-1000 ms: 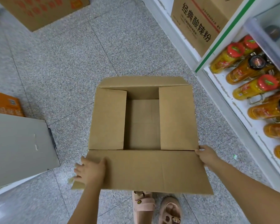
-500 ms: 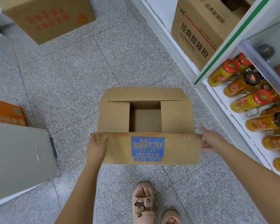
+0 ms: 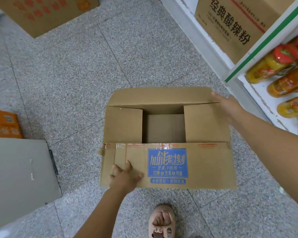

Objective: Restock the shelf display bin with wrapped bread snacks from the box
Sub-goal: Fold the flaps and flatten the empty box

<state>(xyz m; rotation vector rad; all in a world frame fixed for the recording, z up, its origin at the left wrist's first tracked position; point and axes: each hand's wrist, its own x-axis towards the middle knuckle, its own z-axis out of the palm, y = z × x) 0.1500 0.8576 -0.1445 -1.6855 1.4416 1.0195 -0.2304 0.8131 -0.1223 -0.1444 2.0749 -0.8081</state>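
**Item: box** (image 3: 163,127). Corrugated brown cardboard, rectangular, standing on the speckled stone floor (image 3: 76,83) between the two hands.
- Flaps: two side flaps (image 3: 123,124) are folded inward. The near flap (image 3: 205,164) is laid over the top and carries a blue printed label (image 3: 168,163) and strips of clear tape. The far flap (image 3: 158,96) stands open.
- Contents: the strip of bottom showing between the side flaps is bare, with no wrapped bread snacks in sight. The display bin is out of view.

**Left hand** (image 3: 126,177). Fingers spread and flat, pressing the near flap just left of the label.

**Right hand** (image 3: 229,104). Fingers stretched straight onto the far flap's right corner, with no curl showing.

**Handling (judged).**
- Likely light, since it looks empty.
- The walls are stiff, but the flaps are floppy and crease at the fold.
- The surface is dry and matte, so it is not slippery.
- Take the flaps by their free edges, or lift the box from under opposite walls.

**Nearby.** Glossy orange bottles (image 3: 289,83) lie on a white shelf (image 3: 248,86), beyond the right fingers.
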